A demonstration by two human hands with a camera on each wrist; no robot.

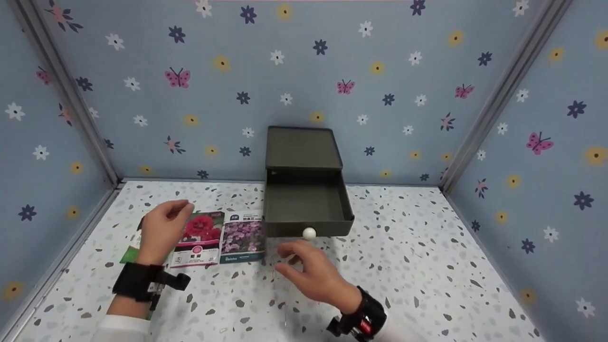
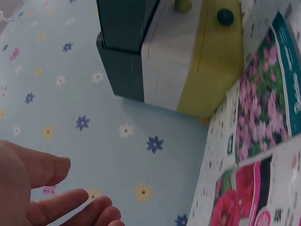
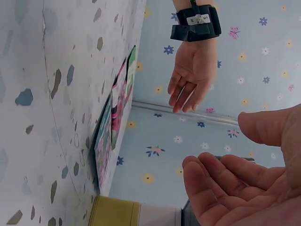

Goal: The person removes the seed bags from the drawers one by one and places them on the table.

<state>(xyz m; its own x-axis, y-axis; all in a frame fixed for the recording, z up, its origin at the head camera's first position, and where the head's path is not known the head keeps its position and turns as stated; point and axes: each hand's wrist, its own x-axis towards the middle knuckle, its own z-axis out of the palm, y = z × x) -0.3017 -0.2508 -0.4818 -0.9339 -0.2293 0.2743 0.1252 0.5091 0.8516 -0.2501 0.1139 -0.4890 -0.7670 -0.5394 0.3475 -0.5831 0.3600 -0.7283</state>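
Note:
A small chest of drawers has its dark green top drawer [image 1: 308, 202] pulled out, with a round white knob [image 1: 309, 233] on the front. Just in front of that knob hovers my right hand [image 1: 313, 275], fingers loosely curved and holding nothing. My left hand [image 1: 164, 230] is raised over the left side of the table, fingers relaxed, also holding nothing. Near it lie a flower packet with red blooms [image 1: 197, 240] and another with purple blooms [image 1: 243, 237]. A green packet [image 1: 129, 255] is mostly hidden beneath the left hand and wrist.
Below the dark green drawer, the left wrist view shows a white drawer [image 2: 169, 44] and a yellow drawer [image 2: 218, 61], both pushed in. The chest stands on a speckled tabletop [image 1: 408, 256] against a flowered back wall [image 1: 304, 61]. Side panels [image 1: 536, 190] flank the table.

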